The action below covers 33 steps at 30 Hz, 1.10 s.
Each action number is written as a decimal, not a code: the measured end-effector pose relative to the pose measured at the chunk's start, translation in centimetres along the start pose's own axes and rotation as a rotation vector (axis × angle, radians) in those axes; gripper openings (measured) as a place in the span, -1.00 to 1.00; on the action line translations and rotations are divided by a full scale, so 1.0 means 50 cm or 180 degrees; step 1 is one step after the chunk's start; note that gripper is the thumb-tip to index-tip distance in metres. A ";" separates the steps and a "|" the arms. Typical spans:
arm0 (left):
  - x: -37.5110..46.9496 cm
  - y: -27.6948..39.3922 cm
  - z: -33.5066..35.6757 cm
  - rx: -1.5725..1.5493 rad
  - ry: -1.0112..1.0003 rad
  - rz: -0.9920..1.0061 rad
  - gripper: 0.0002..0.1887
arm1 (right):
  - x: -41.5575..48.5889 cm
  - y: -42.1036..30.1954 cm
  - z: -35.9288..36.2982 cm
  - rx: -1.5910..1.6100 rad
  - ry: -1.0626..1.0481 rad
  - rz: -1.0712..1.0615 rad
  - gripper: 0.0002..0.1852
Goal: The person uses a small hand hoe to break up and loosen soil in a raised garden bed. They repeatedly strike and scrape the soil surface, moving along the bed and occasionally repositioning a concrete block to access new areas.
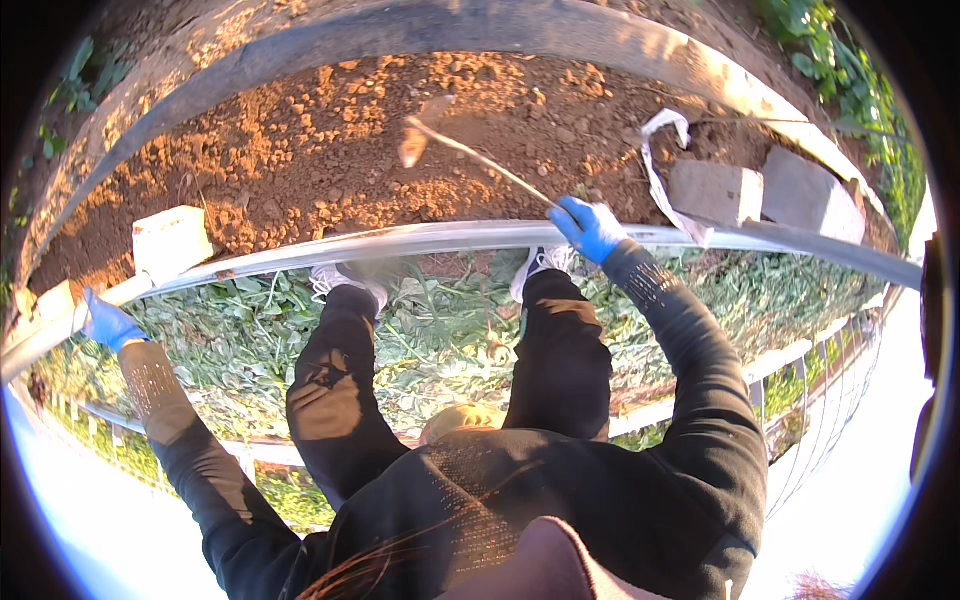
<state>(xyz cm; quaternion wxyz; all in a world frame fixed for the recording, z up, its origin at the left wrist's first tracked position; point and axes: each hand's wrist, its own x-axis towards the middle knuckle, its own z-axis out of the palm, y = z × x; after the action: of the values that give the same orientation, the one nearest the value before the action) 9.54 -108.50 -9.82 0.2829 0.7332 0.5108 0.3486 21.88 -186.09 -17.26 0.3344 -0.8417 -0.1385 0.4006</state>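
My right hand [589,225], in a blue glove, grips the thin wooden handle of a hand hoe [491,165]. Its blurred metal head [424,135] is over loose brown soil [300,157], in front of a long pale rail [450,236]. Far to the left, my left hand [112,322], also blue-gloved, is on the same rail; how its fingers wrap is partly hidden. Between the rail and my body are low green leafy plants [442,330], hazy as if under clear film. My shoes [551,262] stand just behind the rail.
A pale block [172,240] sits against the rail at left. Grey blocks [716,191] and a twisted white strip [656,172] lie at right. A dark band of sheeting [465,30] curves across beyond the soil. Behind me runs a wire fence [817,397].
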 end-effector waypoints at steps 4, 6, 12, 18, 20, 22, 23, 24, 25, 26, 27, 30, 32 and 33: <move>0.033 -0.001 -0.030 0.1123 -0.0322 -0.0273 -0.46 | -0.260 0.110 -0.031 -0.0150 0.0826 0.1678 -0.64; 0.035 -0.007 -0.039 0.1082 -0.0608 -0.0336 -0.43 | -0.357 0.146 -0.037 0.0235 0.0972 0.2263 -0.61; -0.221 -0.031 -0.137 0.1980 -0.3125 0.0191 -0.68 | -0.451 0.148 -0.058 0.0653 0.0923 0.2570 -0.56; -0.627 0.033 -0.435 0.2721 -0.3121 0.0007 -0.73 | -0.585 -0.030 -0.147 0.3530 0.0755 0.2103 -0.64; -0.703 0.065 -0.529 0.3520 -0.3879 -0.0777 -0.69 | -0.636 -0.059 -0.197 0.3048 0.0461 0.2111 -0.65; -0.794 0.092 -0.604 0.2757 -0.3713 -0.1562 -0.57 | -0.693 -0.060 -0.241 0.2209 0.0363 0.2074 -0.66; -0.806 0.110 -0.617 0.3989 -0.4748 -0.0397 -0.56 | -0.723 -0.055 -0.254 0.2444 0.0451 0.2216 -0.67; -0.825 0.130 -0.621 0.5180 -0.5622 0.0954 -0.54 | -0.757 -0.045 -0.264 0.2638 0.0591 0.2270 -0.68; -0.837 0.156 -0.628 0.4850 -0.5440 0.0746 -0.57 | -0.795 -0.029 -0.272 0.2732 0.0565 0.2508 -0.70; -0.851 0.183 -0.612 0.4126 -0.4867 -0.0066 -0.59 | -0.834 -0.006 -0.279 0.2853 0.0499 0.2802 -0.72; -0.870 0.214 -0.600 0.3058 -0.4104 -0.1115 -0.61 | -0.874 0.018 -0.279 0.3045 0.0670 0.2774 -0.74; -0.915 0.323 -0.506 0.1462 -0.3489 -0.1780 -0.72 | -0.976 0.108 -0.257 0.3602 0.1138 0.3063 -0.81; -0.976 0.402 -0.473 0.0112 -0.3363 -0.1373 -0.77 | -1.033 0.174 -0.236 0.3807 0.1483 0.3402 -0.87; -0.994 0.439 -0.453 -0.0165 -0.3521 -0.1628 -0.70 | -1.057 0.206 -0.230 0.3954 0.1566 0.3574 -0.88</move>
<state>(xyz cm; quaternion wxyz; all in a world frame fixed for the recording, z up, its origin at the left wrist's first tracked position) -8.17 -161.18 9.60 0.5987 0.6525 0.4394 -0.1506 -3.50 -225.36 11.77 0.5064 -0.5135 0.6164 0.3161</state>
